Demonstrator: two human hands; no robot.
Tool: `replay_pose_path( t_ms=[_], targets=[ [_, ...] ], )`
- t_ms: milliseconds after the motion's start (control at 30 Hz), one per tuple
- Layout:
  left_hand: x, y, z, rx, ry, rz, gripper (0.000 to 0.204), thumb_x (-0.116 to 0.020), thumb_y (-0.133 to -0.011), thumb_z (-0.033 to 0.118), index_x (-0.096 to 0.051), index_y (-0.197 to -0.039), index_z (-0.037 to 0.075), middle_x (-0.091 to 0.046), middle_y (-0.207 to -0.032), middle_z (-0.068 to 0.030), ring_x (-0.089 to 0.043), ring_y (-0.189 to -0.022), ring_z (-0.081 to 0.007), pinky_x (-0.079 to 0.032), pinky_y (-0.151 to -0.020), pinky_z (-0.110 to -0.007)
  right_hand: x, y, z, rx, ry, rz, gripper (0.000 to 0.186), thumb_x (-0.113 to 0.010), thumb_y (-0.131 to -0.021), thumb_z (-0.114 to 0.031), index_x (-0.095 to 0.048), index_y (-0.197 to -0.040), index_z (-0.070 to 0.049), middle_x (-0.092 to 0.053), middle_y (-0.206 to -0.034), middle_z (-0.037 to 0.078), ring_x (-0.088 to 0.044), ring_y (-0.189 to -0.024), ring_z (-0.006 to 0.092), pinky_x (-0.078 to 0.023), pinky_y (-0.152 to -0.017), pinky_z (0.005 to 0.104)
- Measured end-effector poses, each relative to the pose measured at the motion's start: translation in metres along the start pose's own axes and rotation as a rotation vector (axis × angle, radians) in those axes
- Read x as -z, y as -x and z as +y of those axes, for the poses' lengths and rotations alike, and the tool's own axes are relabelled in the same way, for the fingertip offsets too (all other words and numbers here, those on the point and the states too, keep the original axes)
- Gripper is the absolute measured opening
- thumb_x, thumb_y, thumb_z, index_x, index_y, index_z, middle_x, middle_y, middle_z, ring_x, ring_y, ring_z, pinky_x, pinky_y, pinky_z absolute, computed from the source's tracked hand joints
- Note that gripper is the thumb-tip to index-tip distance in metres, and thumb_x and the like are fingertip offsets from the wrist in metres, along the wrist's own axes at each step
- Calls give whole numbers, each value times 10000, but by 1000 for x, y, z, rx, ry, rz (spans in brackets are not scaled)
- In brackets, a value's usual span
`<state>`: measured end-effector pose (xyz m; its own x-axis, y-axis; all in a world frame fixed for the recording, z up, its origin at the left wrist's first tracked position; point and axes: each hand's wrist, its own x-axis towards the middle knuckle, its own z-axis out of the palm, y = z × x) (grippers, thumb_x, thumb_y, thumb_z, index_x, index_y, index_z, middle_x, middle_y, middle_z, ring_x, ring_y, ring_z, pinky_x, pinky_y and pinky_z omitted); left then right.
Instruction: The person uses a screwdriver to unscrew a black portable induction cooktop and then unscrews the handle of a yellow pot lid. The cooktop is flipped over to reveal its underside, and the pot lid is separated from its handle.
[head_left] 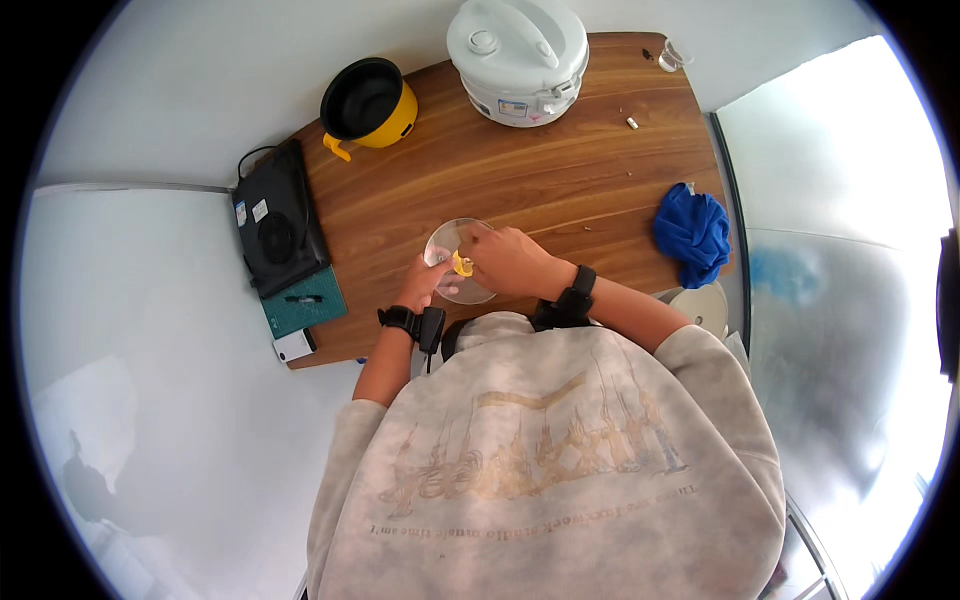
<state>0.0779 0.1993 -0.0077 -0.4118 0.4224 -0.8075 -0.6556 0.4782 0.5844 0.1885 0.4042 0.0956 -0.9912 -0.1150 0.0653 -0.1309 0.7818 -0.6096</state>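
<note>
A clear round disc, much like a pot lid, is held tilted over the table's near edge, in front of my body. My left hand grips its left side, with the thumb on top and fingers showing through from beneath. At the disc's middle is a small yellow piece, perhaps a knob; its exact shape is partly covered. My right hand reaches in from the right with its fingers curled closed against the yellow piece. The tips of those fingers are hard to make out.
The wooden table bears a yellow pot with a black inside, a white rice cooker, a black hotplate and a green mat. A blue cloth lies right, a clear cup far right.
</note>
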Motion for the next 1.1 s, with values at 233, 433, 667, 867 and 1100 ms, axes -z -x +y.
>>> replay_pose_path(
  t_ms=[233,433,667,867,1100],
  targets=[
    [-3,-6,0,4,-4,-34,239,-676,-936,166,-545,-1131,120,-662,-1104,-111,-726,-897,-272,-587,-598,-368,-3,7,17,-183,-354,272,240,-605,-919,-266,-669,-936,-35,-670,-894,169,-647,-779,379,-517,-667,467],
    [3,10,21,-82,104,-91,224,-632,-961,150,-511,-1148,125,-647,-1130,-110,-720,-936,-281,-597,-655,-386,33,22,24,-457,-317,79,251,-593,-912,-240,-685,-933,-7,-677,-774,224,-649,-753,425,-532,-715,479],
    [13,95,102,-268,138,-104,294,-620,-950,88,-467,-1199,117,-572,-1212,-89,-641,-1101,-258,-611,-787,-399,96,31,-3,-651,-721,86,298,-594,-976,-291,-704,-984,-14,-626,-616,79,-612,-502,164,-479,-496,293],
    [0,176,153,-512,-39,-117,275,-586,-947,37,-451,-1182,82,-523,-1257,-112,-597,-1134,-208,-607,-831,-372,135,35,-27,-609,-806,111,258,-623,-965,-256,-709,-1001,-15,-589,-571,32,-565,-462,96,-432,-467,250],
    [-21,218,167,-614,-151,37,263,-523,-1012,176,-446,-1239,68,-540,-1300,-162,-628,-1144,-256,-611,-795,-362,177,48,-60,-561,-724,155,210,-665,-938,-212,-716,-1000,-17,-572,-570,20,-535,-452,83,-409,-448,245]
  ],
)
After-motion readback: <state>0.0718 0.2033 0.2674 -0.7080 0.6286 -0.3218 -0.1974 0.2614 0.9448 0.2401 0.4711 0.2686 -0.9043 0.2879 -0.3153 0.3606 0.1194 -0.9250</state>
